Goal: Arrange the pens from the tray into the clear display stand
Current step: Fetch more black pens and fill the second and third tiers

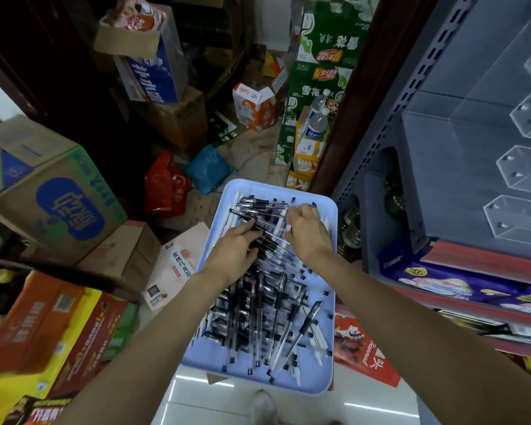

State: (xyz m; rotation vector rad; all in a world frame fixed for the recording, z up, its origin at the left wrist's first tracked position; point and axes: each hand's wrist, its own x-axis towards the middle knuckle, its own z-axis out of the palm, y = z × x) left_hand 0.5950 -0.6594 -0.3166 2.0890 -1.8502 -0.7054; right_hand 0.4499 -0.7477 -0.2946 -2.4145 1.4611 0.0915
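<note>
My left hand [238, 243] is down in the blue tray [327, 374], grip curled loosely over a bunch of black pens [267, 246] lying slantwise, long axes running from upper left to lower right. The near pens lie mostly lengthwise, toward me. My right hand [308, 230] presses on the pile beside it, fingers bent; what it grips I cannot tell. Far right, the clear stand [521, 167] sits on the shelf.
</note>
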